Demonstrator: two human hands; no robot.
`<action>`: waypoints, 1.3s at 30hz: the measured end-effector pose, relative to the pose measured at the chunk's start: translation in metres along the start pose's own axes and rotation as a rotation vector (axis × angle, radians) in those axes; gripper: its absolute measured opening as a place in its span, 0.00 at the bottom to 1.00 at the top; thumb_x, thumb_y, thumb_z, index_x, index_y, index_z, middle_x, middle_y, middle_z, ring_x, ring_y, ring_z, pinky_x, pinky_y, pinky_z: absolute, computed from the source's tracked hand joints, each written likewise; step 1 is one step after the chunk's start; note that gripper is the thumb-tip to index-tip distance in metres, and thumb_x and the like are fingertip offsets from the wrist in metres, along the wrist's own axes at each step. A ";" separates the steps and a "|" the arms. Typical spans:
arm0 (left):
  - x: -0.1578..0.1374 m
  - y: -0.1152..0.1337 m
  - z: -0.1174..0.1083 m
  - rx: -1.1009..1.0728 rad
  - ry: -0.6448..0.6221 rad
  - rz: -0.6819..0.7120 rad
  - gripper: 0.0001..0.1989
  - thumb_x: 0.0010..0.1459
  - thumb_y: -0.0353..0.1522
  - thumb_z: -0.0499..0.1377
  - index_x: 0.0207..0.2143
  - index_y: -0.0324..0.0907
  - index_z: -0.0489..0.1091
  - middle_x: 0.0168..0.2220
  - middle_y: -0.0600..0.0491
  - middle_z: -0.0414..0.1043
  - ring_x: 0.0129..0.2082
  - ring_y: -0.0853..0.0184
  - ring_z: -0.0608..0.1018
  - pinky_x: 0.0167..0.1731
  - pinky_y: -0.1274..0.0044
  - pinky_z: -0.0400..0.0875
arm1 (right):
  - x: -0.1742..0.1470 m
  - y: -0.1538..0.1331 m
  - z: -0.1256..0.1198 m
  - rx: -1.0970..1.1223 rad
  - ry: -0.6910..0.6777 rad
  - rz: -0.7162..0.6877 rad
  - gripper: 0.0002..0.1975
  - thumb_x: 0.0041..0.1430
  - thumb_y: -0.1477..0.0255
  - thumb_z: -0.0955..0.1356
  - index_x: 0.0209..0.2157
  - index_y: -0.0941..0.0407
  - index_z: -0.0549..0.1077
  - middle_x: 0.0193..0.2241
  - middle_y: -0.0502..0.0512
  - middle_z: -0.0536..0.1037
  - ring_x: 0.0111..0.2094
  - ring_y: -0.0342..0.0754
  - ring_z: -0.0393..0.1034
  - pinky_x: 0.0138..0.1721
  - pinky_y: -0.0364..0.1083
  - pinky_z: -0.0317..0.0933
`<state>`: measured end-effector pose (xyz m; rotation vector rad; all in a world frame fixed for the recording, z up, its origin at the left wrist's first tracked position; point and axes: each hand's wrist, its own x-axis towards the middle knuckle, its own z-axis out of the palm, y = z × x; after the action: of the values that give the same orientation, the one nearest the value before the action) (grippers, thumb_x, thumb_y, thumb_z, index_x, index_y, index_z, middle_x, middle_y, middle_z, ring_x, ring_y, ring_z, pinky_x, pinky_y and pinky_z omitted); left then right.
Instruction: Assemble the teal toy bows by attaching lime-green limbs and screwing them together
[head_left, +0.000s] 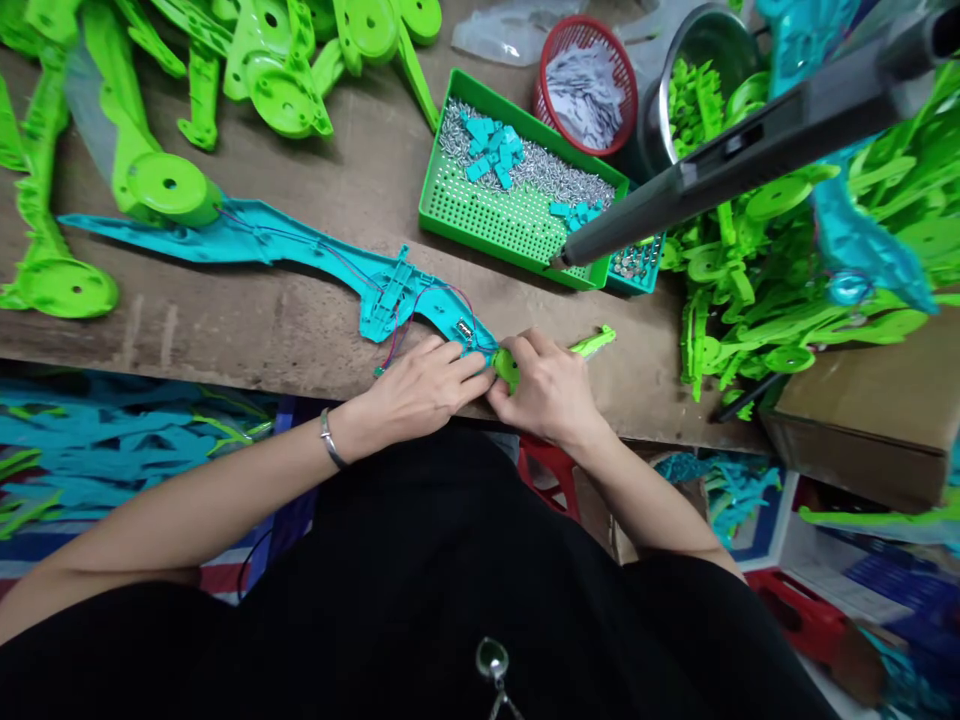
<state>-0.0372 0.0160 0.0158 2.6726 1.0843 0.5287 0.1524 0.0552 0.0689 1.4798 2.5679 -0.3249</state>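
A long blue plastic shell (307,245), like half of a toy bow, lies along the table's near edge. Thin red and blue wires run inside it, and a small metal spring-like part (465,332) sits near its right end. My left hand (427,392) is closed on that right end, fingers bent over its rim. In my right hand (551,390), thumb and fingers pinch a bright green rounded plastic part (508,370) against the shell's tip. Behind my right hand lies a narrow green plastic piece (596,341), partly hidden.
An electric screwdriver (697,180) hangs over a green basket (517,255) of screws and small blue parts. Beyond stand a red basket (634,100) of paper slips and a metal bowl (664,110). Green parts pile up on the left (169,185) and right (787,210); a cardboard box (862,420) stands right.
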 end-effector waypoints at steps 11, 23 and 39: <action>-0.003 -0.005 0.000 0.035 -0.025 0.095 0.17 0.69 0.25 0.48 0.54 0.38 0.72 0.59 0.43 0.72 0.44 0.61 0.74 0.42 0.68 0.66 | -0.001 -0.002 -0.012 -0.107 -0.028 -0.023 0.12 0.54 0.67 0.68 0.39 0.58 0.73 0.37 0.64 0.75 0.34 0.54 0.68 0.32 0.51 0.60; 0.001 0.002 -0.005 -0.053 -0.055 -0.021 0.16 0.70 0.26 0.47 0.53 0.38 0.70 0.45 0.46 0.78 0.43 0.61 0.75 0.42 0.70 0.67 | 0.003 0.009 -0.005 0.139 0.058 -0.060 0.13 0.49 0.70 0.66 0.39 0.56 0.70 0.35 0.59 0.77 0.33 0.53 0.72 0.33 0.51 0.66; 0.003 0.011 -0.015 0.024 -0.079 -0.063 0.15 0.66 0.22 0.49 0.49 0.38 0.71 0.38 0.48 0.71 0.38 0.62 0.73 0.29 0.72 0.64 | -0.009 0.051 -0.013 0.512 -0.051 -0.269 0.34 0.59 0.65 0.72 0.65 0.54 0.62 0.53 0.61 0.76 0.53 0.55 0.71 0.55 0.57 0.67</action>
<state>-0.0347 0.0113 0.0337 2.6457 1.1554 0.3979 0.2010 0.0755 0.0780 1.2179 2.7706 -1.1094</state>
